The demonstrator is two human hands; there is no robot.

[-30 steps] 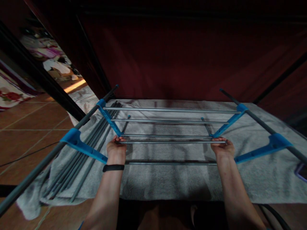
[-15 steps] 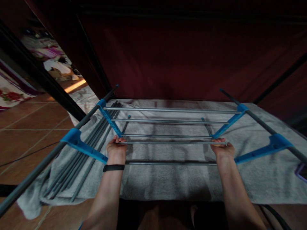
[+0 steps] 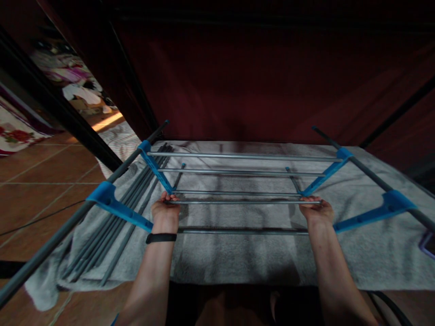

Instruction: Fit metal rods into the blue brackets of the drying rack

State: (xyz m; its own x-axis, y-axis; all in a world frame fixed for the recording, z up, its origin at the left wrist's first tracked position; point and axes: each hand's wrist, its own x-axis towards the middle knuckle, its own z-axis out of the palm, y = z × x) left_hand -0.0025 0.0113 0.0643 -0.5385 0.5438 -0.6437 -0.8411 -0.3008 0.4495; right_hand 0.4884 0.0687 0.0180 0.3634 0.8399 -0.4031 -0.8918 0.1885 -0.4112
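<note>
A thin grey metal rod (image 3: 238, 202) runs crosswise low in the frame of a rack. My left hand (image 3: 165, 208) is closed around its left end, and my right hand (image 3: 316, 209) grips its right end. Blue plastic brackets, such as the near left bracket (image 3: 118, 209) and the near right bracket (image 3: 377, 213), join the rack's long side poles. Both hands sit close to the inner ends of these brackets. Other crossbars (image 3: 244, 156) span the rack behind the rod, and one more bar (image 3: 241, 232) lies nearer me. My fingers partly hide the rod's ends.
Several loose grey tubes (image 3: 115, 217) lie on the grey blanket (image 3: 234, 262) at the left. A dark red panel (image 3: 265, 86) stands behind the rack. Tiled floor (image 3: 30, 194) and a thin cable (image 3: 44, 218) show at the left; a purple object (image 3: 426, 244) is at the right edge.
Almost nothing differs. Both hands keep their hold on the rod, and the right hand has shifted very slightly to the right.
</note>
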